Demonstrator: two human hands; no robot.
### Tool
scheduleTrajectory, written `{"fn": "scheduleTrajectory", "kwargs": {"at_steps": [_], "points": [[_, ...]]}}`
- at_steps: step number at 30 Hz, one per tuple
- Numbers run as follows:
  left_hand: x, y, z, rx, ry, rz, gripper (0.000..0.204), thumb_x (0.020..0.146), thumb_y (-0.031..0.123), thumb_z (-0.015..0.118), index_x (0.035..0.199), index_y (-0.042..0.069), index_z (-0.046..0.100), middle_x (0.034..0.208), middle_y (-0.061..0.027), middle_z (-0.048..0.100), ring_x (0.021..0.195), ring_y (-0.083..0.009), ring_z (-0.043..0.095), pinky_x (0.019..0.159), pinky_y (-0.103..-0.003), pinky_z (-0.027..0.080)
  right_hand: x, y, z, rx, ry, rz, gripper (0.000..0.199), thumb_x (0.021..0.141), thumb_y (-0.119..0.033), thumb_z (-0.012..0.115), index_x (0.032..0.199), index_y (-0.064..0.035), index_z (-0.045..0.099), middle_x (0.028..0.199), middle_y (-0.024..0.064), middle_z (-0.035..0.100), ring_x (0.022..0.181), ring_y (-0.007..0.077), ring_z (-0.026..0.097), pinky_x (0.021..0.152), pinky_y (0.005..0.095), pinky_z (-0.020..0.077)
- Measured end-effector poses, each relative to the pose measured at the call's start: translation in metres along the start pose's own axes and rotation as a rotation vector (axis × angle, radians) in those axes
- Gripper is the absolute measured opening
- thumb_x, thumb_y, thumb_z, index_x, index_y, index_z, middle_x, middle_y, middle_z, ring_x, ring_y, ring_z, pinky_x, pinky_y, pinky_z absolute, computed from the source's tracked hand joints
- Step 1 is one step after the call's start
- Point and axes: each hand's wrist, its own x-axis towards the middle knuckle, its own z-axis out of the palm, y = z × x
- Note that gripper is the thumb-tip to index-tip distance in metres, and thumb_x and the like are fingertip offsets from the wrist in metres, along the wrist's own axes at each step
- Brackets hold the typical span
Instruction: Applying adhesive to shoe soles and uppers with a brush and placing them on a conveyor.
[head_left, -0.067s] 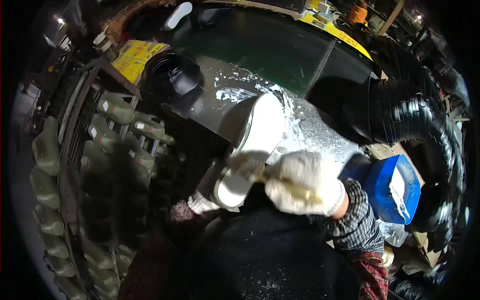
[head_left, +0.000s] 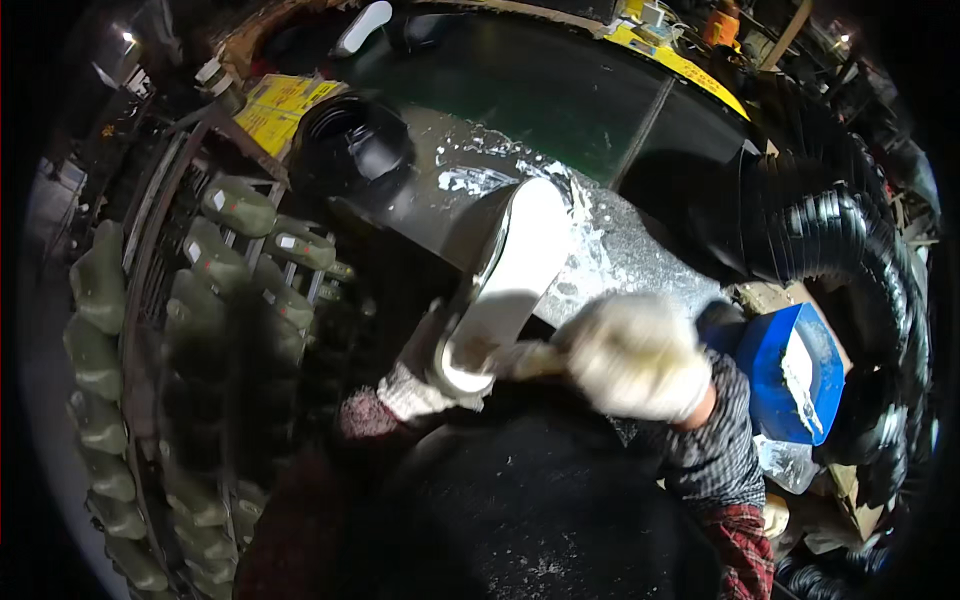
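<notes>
- In the head view, looking at the middle: see a white-soled shoe (head_left: 535, 245), turned bottom up, with far end over the near edge of the workbench (head_left: 650, 255) and near end close to the body; probably held so to offer the whole sole to the tool.
- Supporting the near end from the left and below with the gloved left hand (head_left: 412, 392); apparently grasping, perhaps to keep the sole steady, but cannot tell the exact place of the hidden fingers.
- Closing the gloved right hand (head_left: 637, 362) around the handle of a brush-like tool (head_left: 533, 361), just right of the heel; blurred, so cannot tell the tip's contact for sure. Held crosswise, probably for reaching over the sole without covering it.
- To the right, near the right forearm, notice a blue container (head_left: 768, 372) with white paste inside; likely put there for short reach.
- Farther right, find black curved pieces (head_left: 820, 220) stacked close together, perhaps for saving space.
- To the left, see olive-green boots (head_left: 240, 208) in rows on a rack, likely kept apart from the smeared bench.
</notes>
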Motion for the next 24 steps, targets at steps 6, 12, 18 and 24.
{"fn": "scheduleTrajectory", "kwargs": {"at_steps": [6,12,18,24], "points": [[0.005,0.004,-0.008,1.704,-0.275,0.718,0.071,0.093,0.062,0.042,0.136,0.006,0.044,0.125,-0.0195,0.056,0.108,-0.036,0.06,0.083,-0.051,0.054,-0.02,-0.012,0.013,0.32,-0.128,0.275,0.015,0.088,-0.003,0.066,0.101,0.0037,0.063,0.086,0.0095,0.066,0.068,0.0137,0.061,0.059,0.0235,0.053],[0.027,0.009,-0.035,1.135,-0.114,0.56,0.065,0.096,0.055,0.043,0.135,0.005,0.045,0.127,-0.0162,0.056,0.112,-0.0292,0.059,0.092,-0.049,0.051,-0.092,0.017,0.003,1.549,0.493,1.001,0.034,0.102,-0.007,0.033,0.13,0.0116,0.037,0.13,0.0356,0.044,0.103,0.0304,0.065,0.07,0.0248,0.0609],[0.005,0.032,-0.022,0.293,-0.559,-0.195,0.052,0.102,0.045,0.035,0.14,0.009,0.044,0.129,-0.0145,0.057,0.114,-0.0313,0.058,0.092,-0.046,0.05,-0.04,0.051,0.017,0.657,0.074,0.39,0.014,0.092,-0.008,0.063,0.103,0.001,0.067,0.098,0.0104,0.068,0.092,0.0203,0.065,0.082,0.0328,0.0527],[0.0,0.055,-0.04,0.498,-0.225,-0.009,0.06,0.099,0.053,0.037,0.138,0.008,0.046,0.124,-0.0232,0.058,0.097,-0.034,0.065,0.079,-0.049,0.055,-0.003,0.113,0.012,0.163,0.567,0.466,0.02,0.091,-0.007,0.064,0.11,0.0013,0.064,0.098,0.006,0.066,0.083,0.0117,0.061,0.076,0.0233,0.0492]]}}
